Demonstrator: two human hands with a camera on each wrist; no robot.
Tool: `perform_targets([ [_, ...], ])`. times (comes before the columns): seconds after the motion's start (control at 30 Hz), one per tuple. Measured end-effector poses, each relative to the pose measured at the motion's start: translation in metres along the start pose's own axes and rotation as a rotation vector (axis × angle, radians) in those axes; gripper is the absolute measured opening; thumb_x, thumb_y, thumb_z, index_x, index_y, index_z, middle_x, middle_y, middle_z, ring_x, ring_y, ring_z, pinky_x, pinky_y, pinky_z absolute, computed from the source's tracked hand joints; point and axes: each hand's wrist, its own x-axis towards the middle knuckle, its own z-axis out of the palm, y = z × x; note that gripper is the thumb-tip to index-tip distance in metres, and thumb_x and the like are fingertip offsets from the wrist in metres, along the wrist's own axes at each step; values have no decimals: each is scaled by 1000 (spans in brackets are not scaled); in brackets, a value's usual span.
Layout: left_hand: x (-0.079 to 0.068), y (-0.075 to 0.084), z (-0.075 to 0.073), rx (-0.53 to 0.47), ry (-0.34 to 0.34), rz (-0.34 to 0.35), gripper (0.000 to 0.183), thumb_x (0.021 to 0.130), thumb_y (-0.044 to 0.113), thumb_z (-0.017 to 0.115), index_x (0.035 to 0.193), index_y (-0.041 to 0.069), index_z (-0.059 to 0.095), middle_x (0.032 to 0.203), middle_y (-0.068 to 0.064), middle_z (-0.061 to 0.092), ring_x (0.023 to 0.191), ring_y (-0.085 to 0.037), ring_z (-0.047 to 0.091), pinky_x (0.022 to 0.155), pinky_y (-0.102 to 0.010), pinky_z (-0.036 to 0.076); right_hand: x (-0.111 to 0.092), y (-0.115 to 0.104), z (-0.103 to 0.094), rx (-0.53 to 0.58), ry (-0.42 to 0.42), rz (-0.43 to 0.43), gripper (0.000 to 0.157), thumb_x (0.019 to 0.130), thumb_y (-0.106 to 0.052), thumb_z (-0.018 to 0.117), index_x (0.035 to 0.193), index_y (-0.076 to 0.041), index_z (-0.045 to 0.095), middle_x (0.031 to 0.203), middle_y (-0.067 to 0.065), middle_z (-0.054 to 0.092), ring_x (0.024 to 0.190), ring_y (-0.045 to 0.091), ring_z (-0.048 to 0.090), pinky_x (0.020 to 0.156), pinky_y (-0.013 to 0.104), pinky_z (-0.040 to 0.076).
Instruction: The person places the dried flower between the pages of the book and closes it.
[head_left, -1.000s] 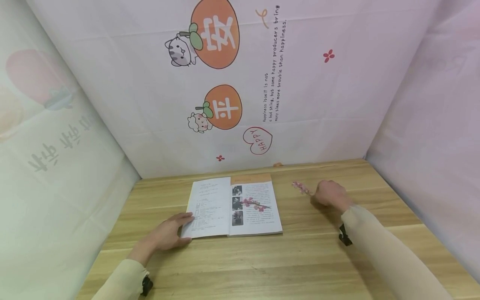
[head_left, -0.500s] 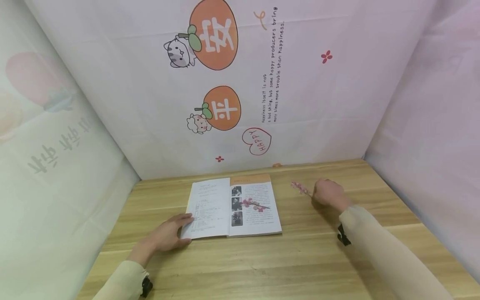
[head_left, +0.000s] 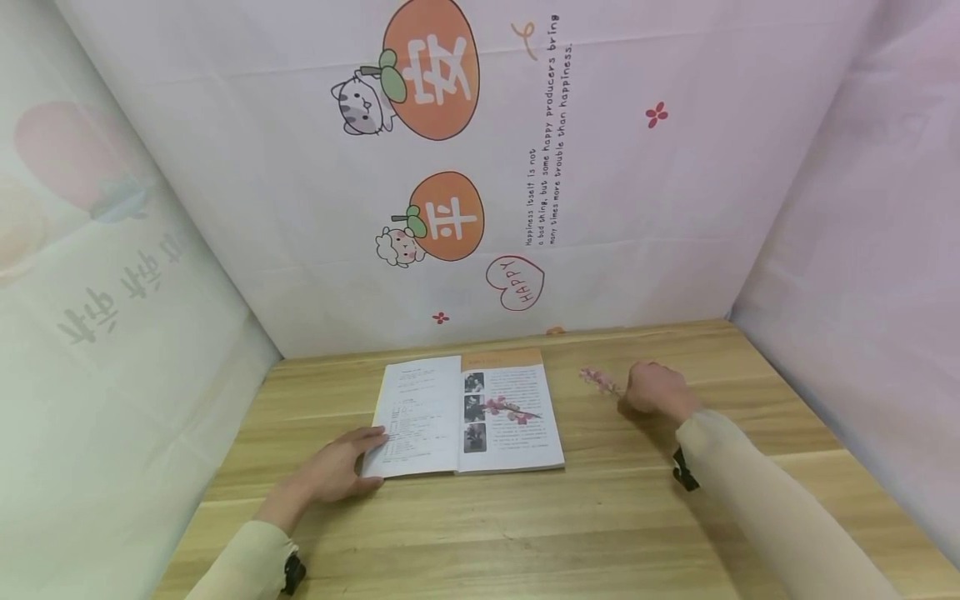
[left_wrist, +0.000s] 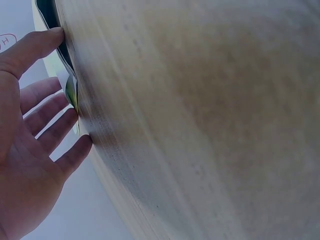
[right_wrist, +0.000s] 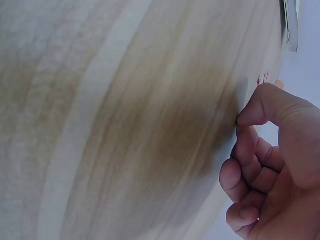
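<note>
An open book (head_left: 420,392) lies on the wooden table, with text on both pages and three small photos on its right page. Across that right page lies a sprig of pink blossom (head_left: 517,411). My left hand (head_left: 337,467) rests at the book's lower left corner, fingers extended on the page's edge and thumb by the bottom edge. In the left wrist view its fingers (left_wrist: 52,122) look straight, against the book's edge. To the right of the book, my right hand (head_left: 660,389) pinches the stem of a second pink blossom sprig (head_left: 597,380), its flowers pointing left.
The wooden table (head_left: 510,533) meets a white printed cloth (head_left: 600,208) at its back edge. Similar cloths hang on the left and right sides. A black strap (head_left: 294,573) shows at the left sleeve and another dark strap (head_left: 685,471) under the right one.
My right hand has shifted very slightly to the left and nearer with its sprig. The left hand, the book and the sprig on the page keep their places.
</note>
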Motion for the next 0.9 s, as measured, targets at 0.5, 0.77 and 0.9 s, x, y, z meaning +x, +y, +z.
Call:
perform_targets([
  [0.5, -1, 2, -1, -3, -3, 3, 73, 86, 41, 77, 147, 11, 50, 157, -10, 43, 142, -37, 43, 116, -53, 40, -1, 0, 5, -23, -24, 1, 28, 85, -31, 67, 66, -16, 53, 66, -1, 55, 63, 17, 51, 54, 29, 41],
  [0.77, 1, 2, -1, -8, -8, 6, 72, 87, 40, 76, 148, 12, 49, 158, -10, 41, 143, -36, 42, 117, -52, 39, 0, 4, 4, -33, 9, -18, 23, 80, -28, 65, 62, -18, 53, 65, -2, 55, 61, 16, 50, 51, 28, 42],
  [0.9, 0, 1, 0, -14, -11, -1, 72, 87, 39, 76, 147, 12, 50, 158, -9, 41, 143, -36, 42, 116, -53, 39, 1, 3, 3, -55, 27, -30, 20, 77, -24, 63, 62, -17, 53, 62, -3, 54, 60, 15, 50, 49, 28, 41],
])
